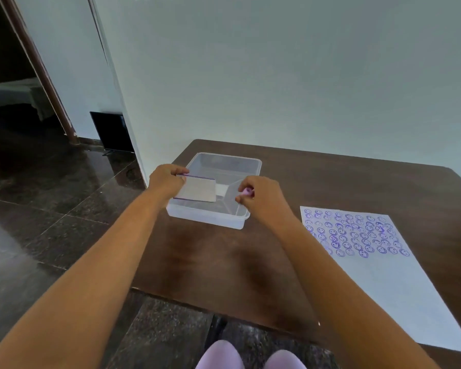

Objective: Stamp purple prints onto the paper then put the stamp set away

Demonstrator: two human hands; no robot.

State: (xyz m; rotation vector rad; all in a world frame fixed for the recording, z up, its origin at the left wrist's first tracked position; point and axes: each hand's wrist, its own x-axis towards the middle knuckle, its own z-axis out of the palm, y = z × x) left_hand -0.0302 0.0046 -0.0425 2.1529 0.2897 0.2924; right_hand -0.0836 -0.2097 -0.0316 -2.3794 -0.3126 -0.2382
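A clear plastic box [230,161] stands on the brown table near its far left corner. Over the box's left side my left hand [165,179] grips a flat ink pad [197,190] with a pale face and purple edges, held tilted. My right hand [258,195] hovers over the box's right side, fingers closed on a small pink-purple stamp [246,192]. White paper [399,283] lies at the right of the table, its upper part covered with several rows of purple round face prints [354,235].
The table [224,262] stands against a pale wall; its left and near edges drop to a dark glossy tiled floor. A dark screen [112,131] leans on the wall by a doorway at the left. Pink-clad knees [250,355] show at the bottom.
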